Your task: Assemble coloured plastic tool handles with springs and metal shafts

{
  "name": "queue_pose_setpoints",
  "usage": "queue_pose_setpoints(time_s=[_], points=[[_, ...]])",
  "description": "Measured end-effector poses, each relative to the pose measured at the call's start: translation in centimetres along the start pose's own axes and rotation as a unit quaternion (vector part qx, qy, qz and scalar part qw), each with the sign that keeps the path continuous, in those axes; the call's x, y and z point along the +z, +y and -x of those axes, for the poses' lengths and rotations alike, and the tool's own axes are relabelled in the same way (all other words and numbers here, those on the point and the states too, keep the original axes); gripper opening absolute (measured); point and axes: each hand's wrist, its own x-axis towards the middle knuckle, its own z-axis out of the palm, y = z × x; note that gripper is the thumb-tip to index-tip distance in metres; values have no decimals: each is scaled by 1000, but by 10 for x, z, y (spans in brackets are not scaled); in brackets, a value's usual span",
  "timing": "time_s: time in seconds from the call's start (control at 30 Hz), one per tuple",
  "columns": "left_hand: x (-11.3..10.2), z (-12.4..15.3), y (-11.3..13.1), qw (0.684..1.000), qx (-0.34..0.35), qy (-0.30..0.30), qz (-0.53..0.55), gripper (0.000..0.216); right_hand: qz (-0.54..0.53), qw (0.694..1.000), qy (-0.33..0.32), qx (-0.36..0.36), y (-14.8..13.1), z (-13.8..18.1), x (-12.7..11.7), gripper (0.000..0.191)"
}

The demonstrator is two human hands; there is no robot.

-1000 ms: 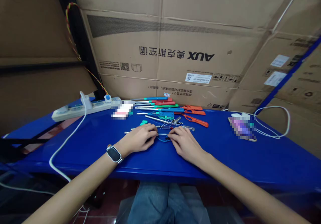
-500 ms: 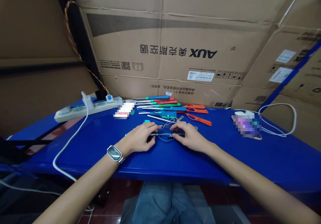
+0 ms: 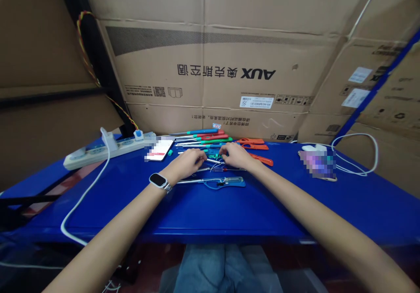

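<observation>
Both my hands reach forward over the blue table (image 3: 229, 210) into a heap of small tools. My left hand (image 3: 187, 161), with a smartwatch (image 3: 158, 180) on its wrist, hovers with bent, slightly smeared fingers over thin metal tools. My right hand (image 3: 234, 155) has its fingers curled down beside a teal piece (image 3: 215, 155); what they hold is hidden. Nearer to me, a blue-handled tool with a metal shaft (image 3: 223, 181) lies alone on the table, apart from both hands.
Screwdrivers with blue, red and green handles (image 3: 210, 136) and orange tools (image 3: 256, 144) lie behind my hands. A power strip (image 3: 98, 150) with a white cable stands at the left. A blurred phone (image 3: 159, 149), a blurred object (image 3: 316, 164) and cardboard boxes (image 3: 223, 74) surround them.
Both hands let go of the blue-handled tool, which now lies on the table, and moved forward to the tool heap.
</observation>
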Motion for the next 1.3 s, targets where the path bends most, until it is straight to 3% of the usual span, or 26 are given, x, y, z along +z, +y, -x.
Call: queue_pose_setpoints(time_s=[0.17, 0.3, 0.53, 0.77, 0.87, 1.0, 1.1, 1.3], points=[[10, -26, 3, 1000, -11, 14, -6, 22, 4, 1000, 3, 11, -3, -3, 5, 13], [16, -20, 1, 999, -7, 41, 13, 22, -8, 998, 26, 55, -13, -7, 11, 21], [16, -7, -4, 997, -1, 62, 55, 20, -30, 993, 45, 108, -24, -6, 15, 11], [10, -4, 5, 983, 29, 139, 117, 21, -249, 964, 94, 28, -4, 11, 11, 12], [6, -3, 13, 978, 71, 136, 144, 27, -355, 932, 74, -12, 0, 20, 6, 18], [3, 1, 21, 971, 126, 132, 156, 14, -454, 890, 29, 7, -3, 31, 3, 19], [2, 5, 25, 969, 130, 137, 158, 15, -473, 881, 16, 5, -8, 39, 2, 20], [1, 13, 26, 964, 74, 147, 207, 19, -413, 902, 102, -77, -21, 54, 1, 26]])
